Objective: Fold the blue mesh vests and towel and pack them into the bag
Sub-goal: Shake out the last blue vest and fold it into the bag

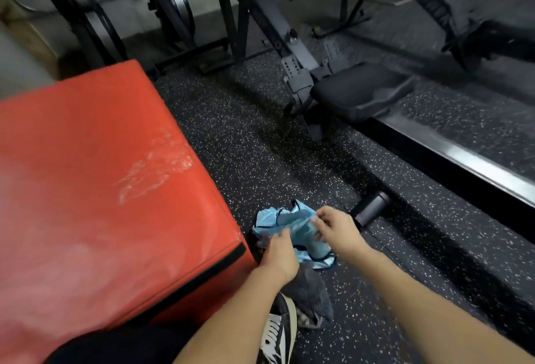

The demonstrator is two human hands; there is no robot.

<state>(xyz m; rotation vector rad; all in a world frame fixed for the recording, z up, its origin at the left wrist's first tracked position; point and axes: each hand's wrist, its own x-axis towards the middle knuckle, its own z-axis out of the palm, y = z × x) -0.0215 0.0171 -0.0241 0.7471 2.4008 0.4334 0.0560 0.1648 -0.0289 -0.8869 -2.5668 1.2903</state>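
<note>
Beside the person's left knee, a big red padded box (110, 190) filled the left side of the view on the speckled rubber floor (260, 161). A rowing machine (362, 94) stretched across the right, its rail running toward the near edge. Low on the floor, just beside the box's corner, lay the crumpled blue mesh vest (292, 223) over a grey towel (311, 294). The right hand (337, 229) pinched the vest's upper edge; the left hand (279, 255) gripped its near side, fingers curled. A black sneaker (279, 331) sat beneath.
</note>
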